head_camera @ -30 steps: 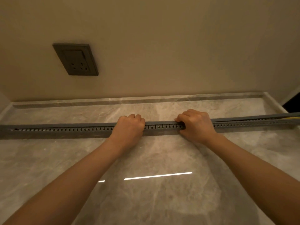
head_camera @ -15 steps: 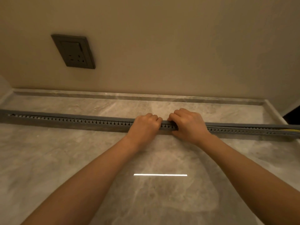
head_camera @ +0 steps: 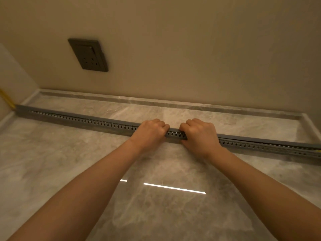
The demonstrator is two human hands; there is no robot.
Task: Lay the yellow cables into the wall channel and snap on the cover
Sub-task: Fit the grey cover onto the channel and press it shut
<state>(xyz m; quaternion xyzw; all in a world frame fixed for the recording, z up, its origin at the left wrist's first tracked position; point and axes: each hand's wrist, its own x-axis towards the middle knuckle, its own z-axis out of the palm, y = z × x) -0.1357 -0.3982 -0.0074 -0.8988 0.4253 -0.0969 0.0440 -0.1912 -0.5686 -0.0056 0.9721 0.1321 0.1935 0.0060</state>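
Channel point(head_camera: 97, 122) long axis left to right across marble floor point(head_camera: 86, 171), both hands point(head_camera: 151, 131) point(head_camera: 199, 133) fisted on its middle.

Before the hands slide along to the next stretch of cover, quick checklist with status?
1. Both hands on the channel: ok. Left hand and right hand press down on the grey channel, close together.
2. Cover seated between the hands: cannot tell, the knuckles hide the top edge.
3. Cover seated to the right: not ok, the cover seems to ride slightly high there.
4. Cables tucked in: cannot tell along the run; yellow cable shows only past the left end and a trace at the far right.
5. Channel flat on the floor: ok.
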